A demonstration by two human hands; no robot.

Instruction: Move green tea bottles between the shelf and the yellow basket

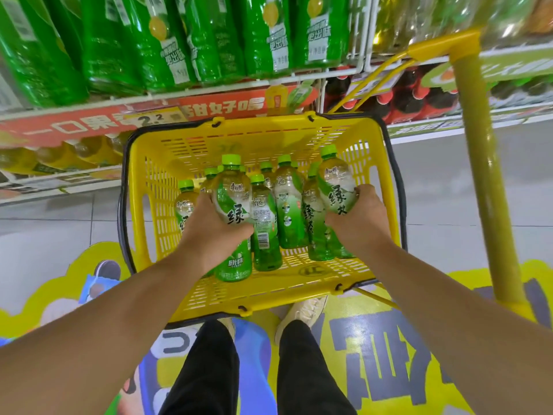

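A yellow basket (pixel 299 136) with a dark rim stands in front of me on a cart. Several green tea bottles with green caps stand upright inside it. My left hand (pixel 215 232) grips one green tea bottle (pixel 232 193) around its middle, at the basket's left side. My right hand (pixel 356 220) grips a second green tea bottle (pixel 336 178), tilted and raised above the others at the right side. Between my hands stand more bottles (pixel 287 205). The shelf (pixel 167 94) lies just beyond the basket.
Large green bottles (pixel 155 37) fill the upper shelf row, yellow drinks (pixel 59 157) sit lower left, red-capped dark bottles (pixel 410 97) lower right. The yellow cart handle post (pixel 484 175) rises at the right. My legs and shoes stand on a colourful floor sticker (pixel 374 354).
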